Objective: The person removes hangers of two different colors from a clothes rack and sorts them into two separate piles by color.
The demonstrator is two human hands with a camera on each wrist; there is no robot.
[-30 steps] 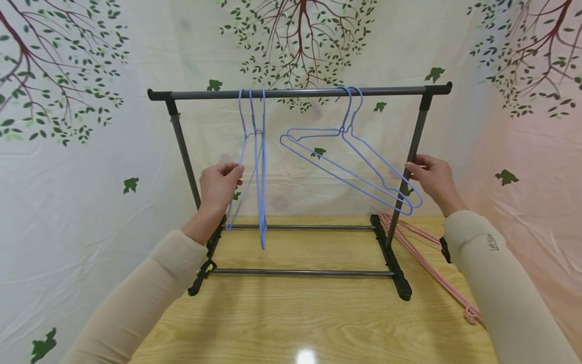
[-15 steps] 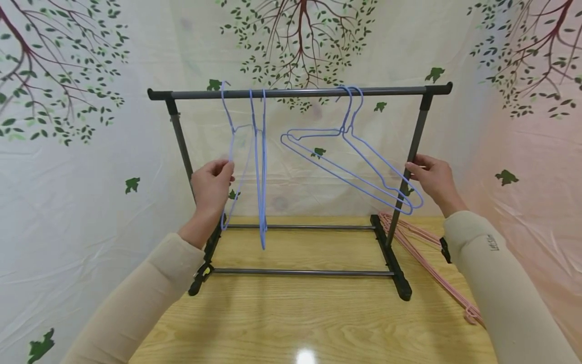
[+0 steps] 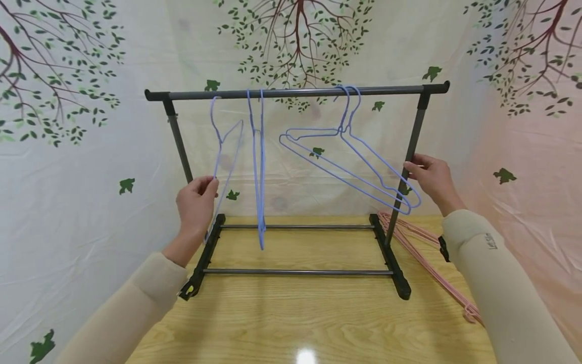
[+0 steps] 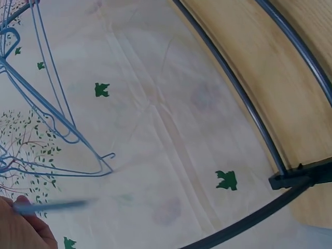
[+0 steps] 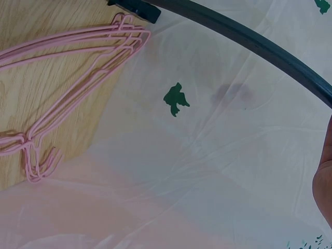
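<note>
In the head view, my left hand point(image 3: 196, 207) pinches the side of a thin blue clothes hanger point(image 3: 216, 156). That hanger tilts at the left part of a dark clothes rack point(image 3: 300, 93), its hook at the rail's height; whether it touches the rail I cannot tell. The left wrist view shows the fingers point(image 4: 31, 223) with a blurred piece of it. My right hand point(image 3: 429, 177) holds the rack's right upright point(image 3: 416, 131). Two blue hangers point(image 3: 259, 172) hang edge-on from the rail, and two more blue hangers point(image 3: 341, 130) hang turned sideways further right.
Pink hangers point(image 5: 78, 39) lie piled on the wooden table point(image 3: 282, 318) to the right of the rack. The rack's black feet point(image 3: 395, 273) and lower bars point(image 3: 295, 273) stand on the table. Behind hangs a leaf-patterned sheet point(image 3: 182, 50).
My left hand has moved left and slightly down with its blue hanger, away from the two edge-on hangers. The hanger's hook has shifted left from the rail spot it hung at. My right hand stays put.
</note>
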